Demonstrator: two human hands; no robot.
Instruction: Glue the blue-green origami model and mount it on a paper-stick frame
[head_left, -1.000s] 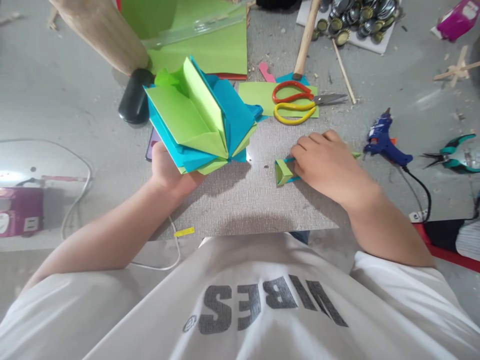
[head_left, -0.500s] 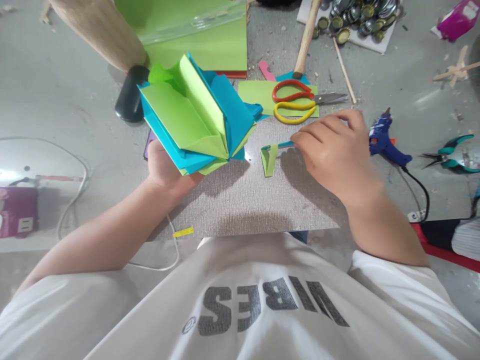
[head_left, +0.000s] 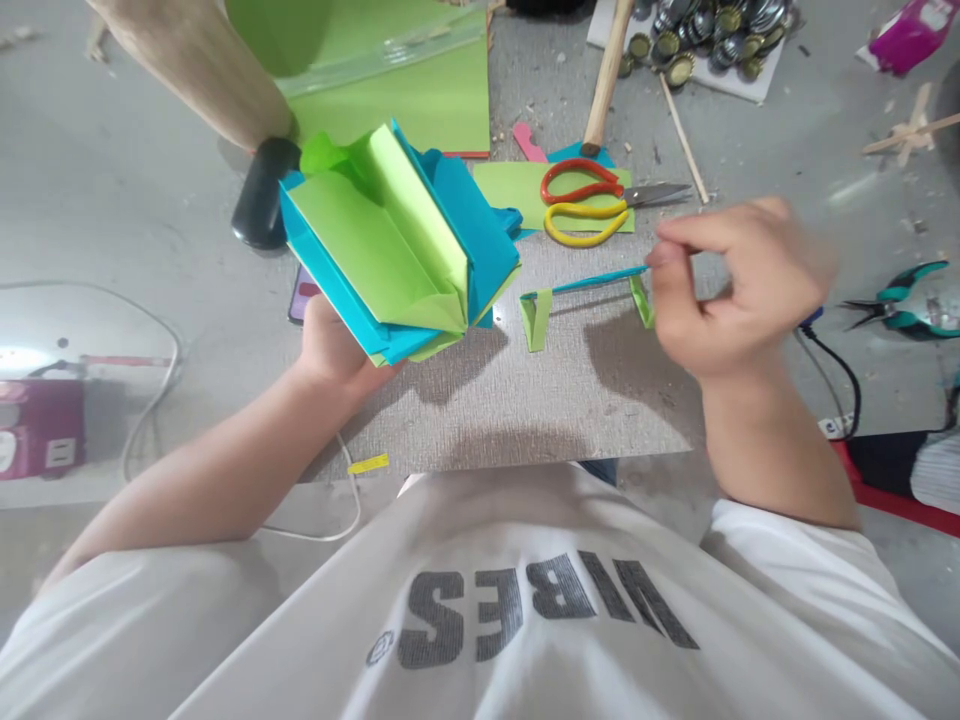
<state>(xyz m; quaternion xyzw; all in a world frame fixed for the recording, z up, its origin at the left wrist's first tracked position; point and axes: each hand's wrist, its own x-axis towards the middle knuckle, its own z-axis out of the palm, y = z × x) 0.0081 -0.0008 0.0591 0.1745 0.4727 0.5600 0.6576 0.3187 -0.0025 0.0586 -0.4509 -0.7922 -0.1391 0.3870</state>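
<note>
Held above the table (head_left: 547, 405) at approx. 11 o'clock: folded green-and-blue paper (head_left: 390, 255) in my L hand (head_left: 330, 345), fingers hidden, exact grip can't tell. My R hand (head_left: 739, 285), nr 2 o'clock, presses thumb to forefinger by the blue strip (head_left: 589, 281); can't tell if pinched. Scissors (head_left: 628, 200), abt 1 o'clock.

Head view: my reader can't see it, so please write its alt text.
A person's left hand holds folded green and blue paper; the right hand is at one end of a blue strip with green ends. Scissors lie beyond.
</note>
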